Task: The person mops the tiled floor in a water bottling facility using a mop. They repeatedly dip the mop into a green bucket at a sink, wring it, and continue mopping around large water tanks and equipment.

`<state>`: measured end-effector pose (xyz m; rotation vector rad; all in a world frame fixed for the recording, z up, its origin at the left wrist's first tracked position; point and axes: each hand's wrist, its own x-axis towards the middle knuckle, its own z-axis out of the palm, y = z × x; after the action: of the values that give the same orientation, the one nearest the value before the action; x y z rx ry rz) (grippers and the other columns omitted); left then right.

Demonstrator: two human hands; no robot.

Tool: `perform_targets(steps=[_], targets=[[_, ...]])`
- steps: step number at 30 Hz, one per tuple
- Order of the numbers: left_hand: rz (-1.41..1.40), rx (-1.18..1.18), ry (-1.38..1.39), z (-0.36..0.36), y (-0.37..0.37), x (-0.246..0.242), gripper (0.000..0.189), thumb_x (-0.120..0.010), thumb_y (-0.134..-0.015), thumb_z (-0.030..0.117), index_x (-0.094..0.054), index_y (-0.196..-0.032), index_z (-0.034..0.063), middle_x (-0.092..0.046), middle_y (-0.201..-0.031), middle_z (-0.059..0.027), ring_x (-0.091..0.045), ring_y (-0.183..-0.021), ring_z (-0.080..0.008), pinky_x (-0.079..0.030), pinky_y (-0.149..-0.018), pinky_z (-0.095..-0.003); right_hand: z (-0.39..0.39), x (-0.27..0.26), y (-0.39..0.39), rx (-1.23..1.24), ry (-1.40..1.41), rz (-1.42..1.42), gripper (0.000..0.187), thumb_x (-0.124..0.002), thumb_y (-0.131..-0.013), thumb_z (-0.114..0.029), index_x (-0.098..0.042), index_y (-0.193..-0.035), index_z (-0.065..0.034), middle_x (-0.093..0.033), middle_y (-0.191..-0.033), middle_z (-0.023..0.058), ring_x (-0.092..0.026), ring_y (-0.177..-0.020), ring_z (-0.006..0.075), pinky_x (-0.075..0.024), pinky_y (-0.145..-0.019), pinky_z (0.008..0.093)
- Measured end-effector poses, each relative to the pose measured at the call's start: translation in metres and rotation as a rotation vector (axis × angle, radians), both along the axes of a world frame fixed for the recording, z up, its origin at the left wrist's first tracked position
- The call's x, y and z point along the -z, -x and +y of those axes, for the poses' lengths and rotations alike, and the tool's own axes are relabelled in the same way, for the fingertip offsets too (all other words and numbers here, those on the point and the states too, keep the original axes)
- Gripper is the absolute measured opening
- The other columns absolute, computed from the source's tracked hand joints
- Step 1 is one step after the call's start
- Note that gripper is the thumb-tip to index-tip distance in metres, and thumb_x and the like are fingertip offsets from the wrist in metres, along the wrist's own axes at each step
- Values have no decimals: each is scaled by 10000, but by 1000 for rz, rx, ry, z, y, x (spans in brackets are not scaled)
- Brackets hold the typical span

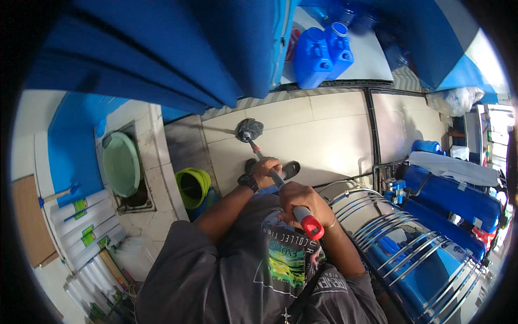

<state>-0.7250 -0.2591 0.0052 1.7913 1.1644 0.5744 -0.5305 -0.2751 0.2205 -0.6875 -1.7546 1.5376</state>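
Both of my hands are around the grey handle of a mop point(277, 178). My left hand point(266, 167), with a dark watch on its wrist, grips the shaft lower down. Closer to my body, my right hand point(301, 198) holds the upper part, just below the red end cap point(313, 228). From my hands the handle slants away past a red collar to the dark grey mop head point(249, 128), which rests on the cream tiled floor point(336, 131). My sandal point(291, 170) shows beside the handle; my other foot is partly hidden behind my left hand.
A yellow-green bucket point(193, 187) stands at my left, near a counter with a pale green basin point(121, 164). Ahead are a blue curtain point(170, 48) and two blue water jugs point(313, 56). Black pipe point(372, 121) crosses the floor at right, beside metal rails point(400, 235) and blue tanks point(453, 198).
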Motion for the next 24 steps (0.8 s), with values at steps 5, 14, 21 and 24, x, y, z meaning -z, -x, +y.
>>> perform_targets(steps=[5, 14, 21, 24], targets=[[51, -178, -20, -31, 75, 14, 190, -642, -933, 185, -606, -802, 52, -642, -798, -186, -643, -802, -427, -493, -710, -527, -2, 18, 63, -134, 22, 90, 277, -826, -756, -80, -557, -692, -85, -597, -708, 88, -602, -716, 331, -450, -723, 442], [48, -408, -42, -84, 141, 39, 223, -684, -934, 198, -609, -784, 50, -614, -725, -151, -632, -690, -373, -490, -639, -470, -20, 29, 129, -221, -34, 142, 213, -780, -820, -44, -586, -731, -59, -623, -755, 122, -619, -764, 370, -497, -746, 454], [-59, -217, -58, -26, 95, 54, 248, -688, -919, 179, -577, -748, 37, -587, -667, -143, -594, -622, -353, -468, -605, -455, -12, 21, 81, 144, 93, 133, 279, -741, -839, -55, -501, -703, -14, -535, -708, 136, -560, -702, 346, -437, -697, 438], [-121, -163, -49, -16, 40, 48, 272, -671, -926, 169, -535, -728, 43, -565, -658, -147, -577, -613, -363, -451, -593, -470, -14, -1, 40, 252, 78, 85, 279, -720, -791, -51, -472, -665, -34, -517, -682, 116, -538, -671, 312, -403, -680, 430]])
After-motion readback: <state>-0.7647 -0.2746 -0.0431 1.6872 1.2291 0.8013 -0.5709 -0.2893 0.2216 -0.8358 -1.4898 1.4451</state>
